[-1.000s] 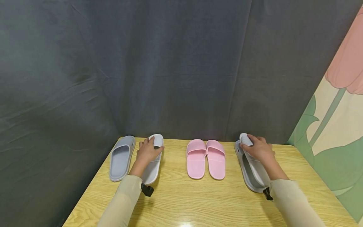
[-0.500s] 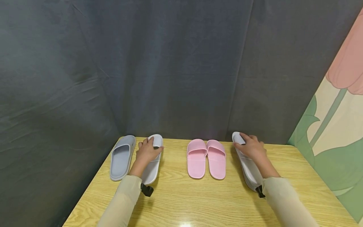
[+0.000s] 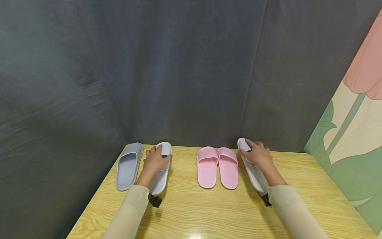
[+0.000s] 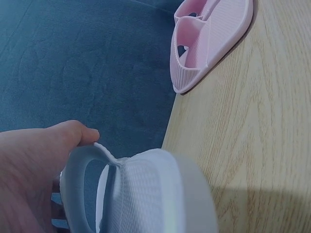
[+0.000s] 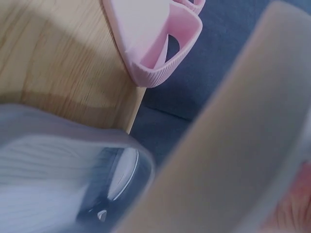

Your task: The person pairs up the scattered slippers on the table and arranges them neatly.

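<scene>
My left hand [image 3: 155,161] grips a white slipper [image 3: 161,181] by its strap; in the left wrist view the thumb lies on the strap's [image 4: 77,167] edge. Left of it lies a grey slipper [image 3: 126,171]. At the right, my right hand [image 3: 258,156] holds another white slipper [image 3: 256,176] near its ribbed strap, toe pointing away and leftward. A blurred pale surface fills much of the right wrist view. A bluish-grey slipper [image 5: 58,174] shows below left of it there; in the head view it is hidden. Whether the right hand also holds it, I cannot tell.
Two pink slippers [image 3: 207,176] stand side by side between the hands, near the far edge of the wooden table [image 3: 209,212]. A dark curtain [image 3: 185,73] hangs behind and to the left. A wall with a tulip picture [image 3: 355,126] stands at the right.
My right hand has moved left with the white slipper, toward the pink pair. The grey slipper visible beneath it earlier is now hidden in the head view. My left hand has barely moved.
</scene>
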Available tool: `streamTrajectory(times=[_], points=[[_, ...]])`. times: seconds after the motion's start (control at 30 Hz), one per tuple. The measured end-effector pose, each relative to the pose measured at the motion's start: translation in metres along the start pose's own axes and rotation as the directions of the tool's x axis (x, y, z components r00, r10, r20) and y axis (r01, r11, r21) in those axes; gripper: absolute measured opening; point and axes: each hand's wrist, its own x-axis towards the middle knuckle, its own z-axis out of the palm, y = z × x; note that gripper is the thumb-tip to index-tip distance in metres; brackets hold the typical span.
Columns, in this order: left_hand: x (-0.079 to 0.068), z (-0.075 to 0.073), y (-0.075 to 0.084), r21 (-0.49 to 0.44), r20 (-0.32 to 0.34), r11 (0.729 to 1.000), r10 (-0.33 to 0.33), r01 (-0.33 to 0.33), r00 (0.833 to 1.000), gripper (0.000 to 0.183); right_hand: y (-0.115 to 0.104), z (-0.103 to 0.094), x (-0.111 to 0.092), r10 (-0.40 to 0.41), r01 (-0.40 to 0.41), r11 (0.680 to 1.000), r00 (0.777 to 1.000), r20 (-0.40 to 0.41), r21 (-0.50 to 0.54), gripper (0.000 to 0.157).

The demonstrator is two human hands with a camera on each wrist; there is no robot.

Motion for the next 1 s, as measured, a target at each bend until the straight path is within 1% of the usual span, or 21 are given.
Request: streamTrajectory(times=[0.13, 0.23, 0.37, 0.77, 1.0], points=[[0.000, 0.000, 0.000, 0.000, 0.002, 1.000, -0.004, 0.004, 1.000, 0.085, -0.005, 0.003, 0.000, 0.010, -0.011, 1.000, 1.000, 0.012, 0.009, 0.085], [0.000, -0.001, 0.001, -0.001, 0.003, 1.000, -0.009, 0.009, 1.000, 0.085, -0.006, 0.006, 0.002, -0.001, 0.001, 1.000, 1.000, 0.006, 0.003, 0.087], [0.000, -0.001, 0.001, -0.008, 0.001, 1.000, -0.009, 0.009, 1.000, 0.085, -0.008, 0.008, 0.005, -0.026, 0.026, 1.000, 1.000, -0.013, -0.002, 0.085], [-0.002, -0.002, 0.000, -0.009, 0.005, 1.000, -0.010, 0.010, 1.000, 0.085, -0.022, 0.012, 0.006, -0.039, 0.040, 0.999, 0.999, -0.018, 0.009, 0.082], [-0.001, -0.002, -0.001, -0.010, 0.000, 1.000, -0.007, 0.007, 1.000, 0.085, -0.030, 0.015, 0.007, -0.026, 0.026, 0.999, 1.000, 0.005, 0.030, 0.081]])
